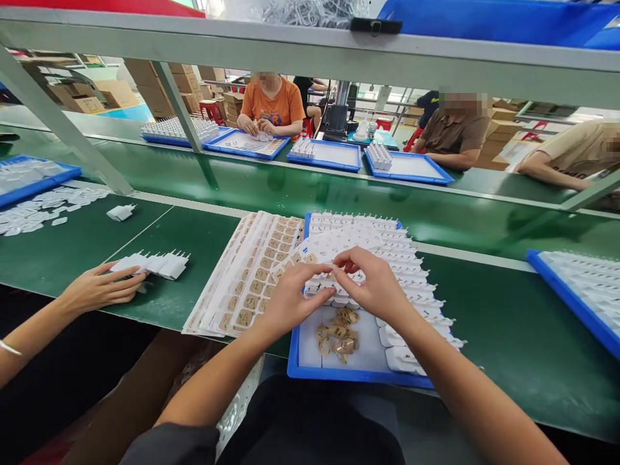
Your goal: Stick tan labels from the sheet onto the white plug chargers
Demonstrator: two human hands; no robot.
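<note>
Cardboard boxes (144, 87) and red stools (212, 111) stand beyond the green worktable (232, 182)

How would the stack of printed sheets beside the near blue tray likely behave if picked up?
The stack of printed sheets would probably flex, since its layers look thin. It may slide apart when lifted: the edges lie staggered, with no binding visible. Each layer is probably light, being broad but thin.
</note>
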